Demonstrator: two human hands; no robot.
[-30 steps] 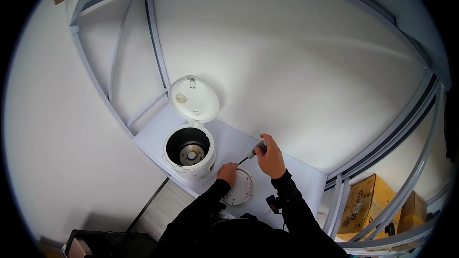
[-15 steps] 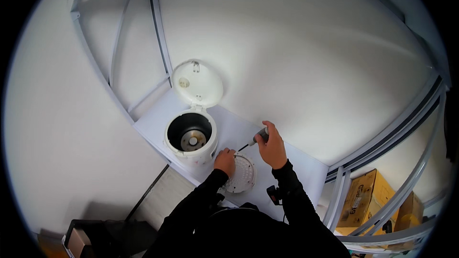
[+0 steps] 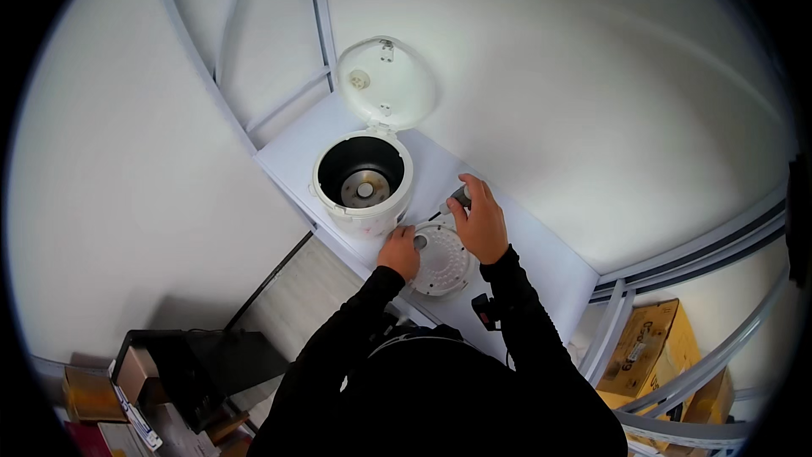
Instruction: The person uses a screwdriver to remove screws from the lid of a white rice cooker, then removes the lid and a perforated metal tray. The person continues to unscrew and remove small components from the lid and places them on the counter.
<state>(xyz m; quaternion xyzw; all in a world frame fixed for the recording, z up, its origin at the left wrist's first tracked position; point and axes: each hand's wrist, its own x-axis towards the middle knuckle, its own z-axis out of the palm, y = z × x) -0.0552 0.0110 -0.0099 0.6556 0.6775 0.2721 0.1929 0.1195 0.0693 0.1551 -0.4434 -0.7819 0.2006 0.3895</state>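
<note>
A white rice cooker (image 3: 370, 222) stands on the narrow white table with its lid (image 3: 386, 85) raised; a dark inner wall and a round metal plate show inside. In front and to its right lies a round white plate (image 3: 443, 264) with many small dimples and a rim. My left hand (image 3: 399, 254) rests at the plate's left edge, fingers closed around a small grey round piece (image 3: 420, 242). My right hand (image 3: 482, 224), above the plate's far right side, grips a screwdriver (image 3: 458, 200) by its grey handle. Its shaft points down left toward the plate's far rim; contact cannot be made out.
The white table (image 3: 541, 275) runs diagonally, with a white wall behind it. Metal frame bars (image 3: 609, 330) rise at the right, beside a yellow cardboard box (image 3: 647, 347). At lower left stand a black case (image 3: 182, 372) and several boxes and papers.
The view has shifted, so the table and cooker appear higher. A grey round piece now shows at my left fingers. The screwdriver, still in my right hand, stays over the plate's far rim.
</note>
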